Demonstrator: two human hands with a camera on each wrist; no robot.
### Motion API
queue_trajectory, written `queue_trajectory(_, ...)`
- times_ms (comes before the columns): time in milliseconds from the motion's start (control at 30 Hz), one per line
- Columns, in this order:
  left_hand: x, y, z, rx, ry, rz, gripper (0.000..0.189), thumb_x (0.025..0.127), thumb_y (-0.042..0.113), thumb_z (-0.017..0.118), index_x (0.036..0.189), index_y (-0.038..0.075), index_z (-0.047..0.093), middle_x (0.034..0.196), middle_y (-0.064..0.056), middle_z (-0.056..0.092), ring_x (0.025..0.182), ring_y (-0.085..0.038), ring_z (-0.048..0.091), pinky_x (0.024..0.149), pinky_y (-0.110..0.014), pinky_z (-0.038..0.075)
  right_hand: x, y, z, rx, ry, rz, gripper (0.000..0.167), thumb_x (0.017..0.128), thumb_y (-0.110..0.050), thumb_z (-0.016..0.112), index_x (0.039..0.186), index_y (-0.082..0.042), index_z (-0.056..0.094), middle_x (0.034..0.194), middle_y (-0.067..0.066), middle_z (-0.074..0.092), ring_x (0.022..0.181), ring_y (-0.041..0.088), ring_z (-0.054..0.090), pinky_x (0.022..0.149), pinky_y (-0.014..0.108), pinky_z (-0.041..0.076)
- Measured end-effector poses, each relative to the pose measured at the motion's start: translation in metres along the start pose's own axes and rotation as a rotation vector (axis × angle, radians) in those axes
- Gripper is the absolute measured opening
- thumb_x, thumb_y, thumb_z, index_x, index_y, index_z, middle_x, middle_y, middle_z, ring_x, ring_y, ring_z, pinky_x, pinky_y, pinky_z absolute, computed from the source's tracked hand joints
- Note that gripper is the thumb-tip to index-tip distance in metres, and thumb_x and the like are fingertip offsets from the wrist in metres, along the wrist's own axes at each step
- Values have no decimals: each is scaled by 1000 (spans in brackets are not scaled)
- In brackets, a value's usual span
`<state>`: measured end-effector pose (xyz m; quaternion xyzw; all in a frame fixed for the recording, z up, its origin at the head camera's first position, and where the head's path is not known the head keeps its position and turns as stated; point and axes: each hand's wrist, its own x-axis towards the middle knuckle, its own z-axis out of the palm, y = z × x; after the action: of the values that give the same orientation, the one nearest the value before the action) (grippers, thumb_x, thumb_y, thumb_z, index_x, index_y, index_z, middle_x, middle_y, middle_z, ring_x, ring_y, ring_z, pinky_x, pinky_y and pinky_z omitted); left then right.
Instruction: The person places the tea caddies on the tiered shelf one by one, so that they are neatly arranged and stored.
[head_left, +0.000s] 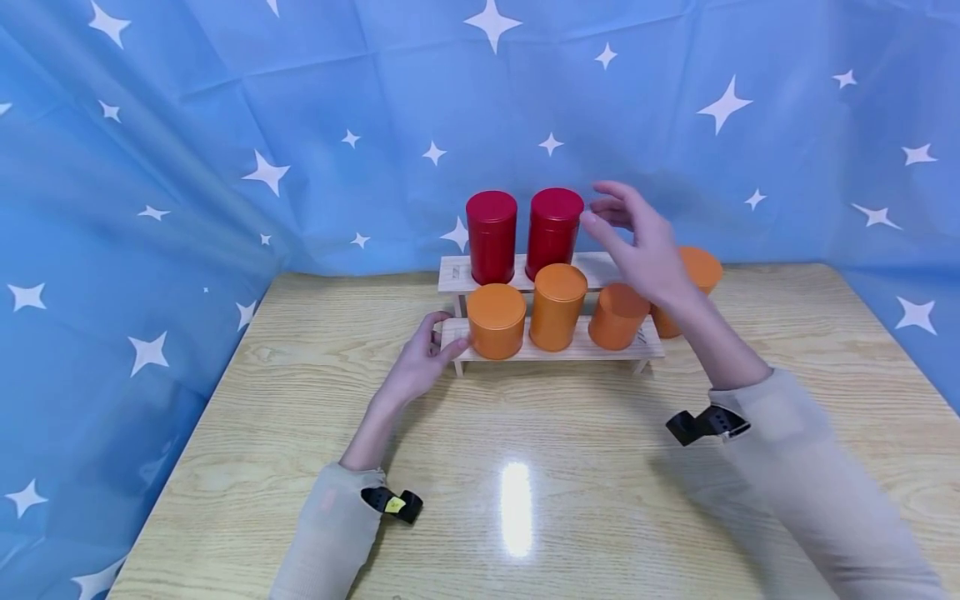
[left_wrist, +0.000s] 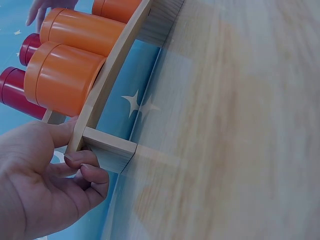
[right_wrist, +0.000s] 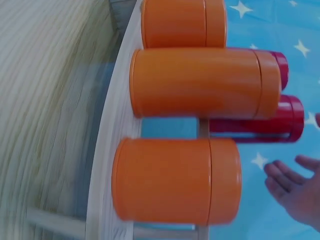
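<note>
A two-step wooden rack (head_left: 595, 351) carries the canisters. My left hand (head_left: 417, 360) grips the left end of its lower board, and the left wrist view shows the thumb on top and curled fingers at the underside. On the upper board stand two red canisters, a left one (head_left: 492, 242) and a right one (head_left: 552, 237). Three orange canisters line the lower board: a wide one (head_left: 497, 323), a tall one (head_left: 557, 310) and a short one (head_left: 617, 318). My right hand (head_left: 643, 242), fingers spread and holding nothing, hovers just right of the right red canister's lid.
Another orange canister (head_left: 701, 271) stands at the rack's right end, partly hidden behind my right wrist. The rack sits toward the back of a wooden table (head_left: 315, 400). A blue cloth with white stars (head_left: 360, 100) hangs behind and at the sides.
</note>
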<state>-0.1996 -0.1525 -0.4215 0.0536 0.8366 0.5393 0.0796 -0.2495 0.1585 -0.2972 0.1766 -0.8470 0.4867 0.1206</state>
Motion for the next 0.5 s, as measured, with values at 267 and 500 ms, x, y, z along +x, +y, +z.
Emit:
queue_trajectory(267,0,0,0,-3,3,0,56,100,33,65,146,11,40,91,-10,51,75,-22,48,65,-31,42,-10,20,-23,-6,43,32,51,102,-33,59,149,-15,47,133,11,57,120,22,53,106,29,40)
queue_trajectory(500,0,0,0,3,0,-4,58,100,35,65,147,12,40,92,-10,51,76,-22,49,65,-31,43,-22,41,-45,-47,70,73,50,103,-34,58,149,-15,48,130,7,57,116,9,53,104,23,38)
